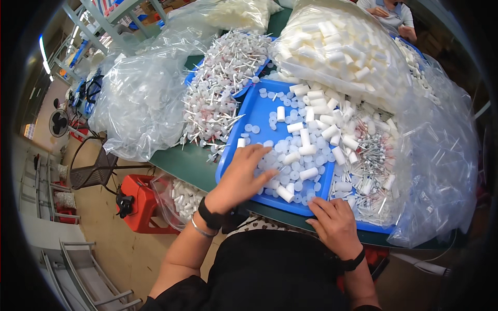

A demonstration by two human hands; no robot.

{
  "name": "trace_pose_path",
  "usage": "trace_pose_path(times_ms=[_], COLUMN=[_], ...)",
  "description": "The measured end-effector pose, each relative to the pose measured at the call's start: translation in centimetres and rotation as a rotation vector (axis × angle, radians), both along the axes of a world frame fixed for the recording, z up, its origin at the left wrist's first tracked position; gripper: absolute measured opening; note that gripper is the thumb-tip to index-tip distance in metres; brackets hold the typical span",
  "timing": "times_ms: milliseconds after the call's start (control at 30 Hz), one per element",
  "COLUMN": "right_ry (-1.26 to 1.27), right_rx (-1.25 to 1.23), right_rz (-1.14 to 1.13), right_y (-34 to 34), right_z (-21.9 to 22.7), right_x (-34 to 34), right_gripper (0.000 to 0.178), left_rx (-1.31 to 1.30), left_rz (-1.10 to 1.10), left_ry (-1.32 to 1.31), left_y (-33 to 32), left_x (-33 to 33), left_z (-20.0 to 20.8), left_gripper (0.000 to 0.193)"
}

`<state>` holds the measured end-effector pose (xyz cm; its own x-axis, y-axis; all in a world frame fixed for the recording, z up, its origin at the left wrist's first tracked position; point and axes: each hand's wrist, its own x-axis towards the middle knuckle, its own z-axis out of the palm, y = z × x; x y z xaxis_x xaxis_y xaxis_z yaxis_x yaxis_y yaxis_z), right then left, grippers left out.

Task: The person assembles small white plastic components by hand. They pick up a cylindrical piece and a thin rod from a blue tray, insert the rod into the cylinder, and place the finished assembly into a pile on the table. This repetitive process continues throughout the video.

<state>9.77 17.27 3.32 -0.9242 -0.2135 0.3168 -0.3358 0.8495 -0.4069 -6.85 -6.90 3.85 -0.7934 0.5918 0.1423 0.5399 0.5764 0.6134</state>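
My left hand (243, 173) hovers over the left part of a blue tray (254, 111), fingers and thumb apart, with nothing seen between them. A white cylinder (241, 143) stands just beyond its knuckles. Around the fingertips lie many translucent round discs (280, 146) and loose white foam-like cylinders (304, 137). At the tray's front edge is my right hand (334, 225), its fingers bent and held together by the nearest discs. Whatever its fingertips may pinch is too small or hidden to make out. Both wrists wear dark bands.
Right of the discs lies a pile of thin metal-pinned parts (371, 147). A big clear bag of white cylinders (342, 52) leans behind it. White-stemmed parts (218, 83) heap at the left, beside a clear plastic bag (140, 98). A red stool (145, 199) stands below. A person (386, 13) sits opposite.
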Motion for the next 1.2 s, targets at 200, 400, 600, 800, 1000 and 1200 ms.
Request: trace_pose_path(times_ms=[200,400,600,800,1000,1200], right_ry=[0.011,0.024,-0.062,-0.047,-0.018,-0.024], right_rx=[0.02,0.151,0.239,0.208,0.341,0.351], right_rz=[-0.006,0.077,0.277,0.367,0.405,0.468], right_y=[-0.1,0.2,0.8,1.8,1.5,1.3], right_z=[1.8,3.0,2.5,2.3,2.1,3.1], right_x=[-0.7,-5.0,-8.3,-9.3,-9.7,-10.5], right_gripper=[0.042,0.042,0.024,0.019,0.015,0.02], left_rx=[-0.081,-0.014,0.047,0.079,0.251,0.356], left_rz=[-0.028,-0.067,-0.238,-0.312,-0.179,0.08], left_ry=[0.146,0.151,0.066,-0.044,-0.263,-0.171], left_y=[1.4,1.2,1.5,1.4,1.5,3.2], left_x=[4.3,5.0,3.4,2.0,-2.3,-7.9], left_z=[-0.4,-1.1,-1.9,-1.6,1.3,0.2], left_gripper=[0.072,0.063,0.039,0.026,0.021,0.032])
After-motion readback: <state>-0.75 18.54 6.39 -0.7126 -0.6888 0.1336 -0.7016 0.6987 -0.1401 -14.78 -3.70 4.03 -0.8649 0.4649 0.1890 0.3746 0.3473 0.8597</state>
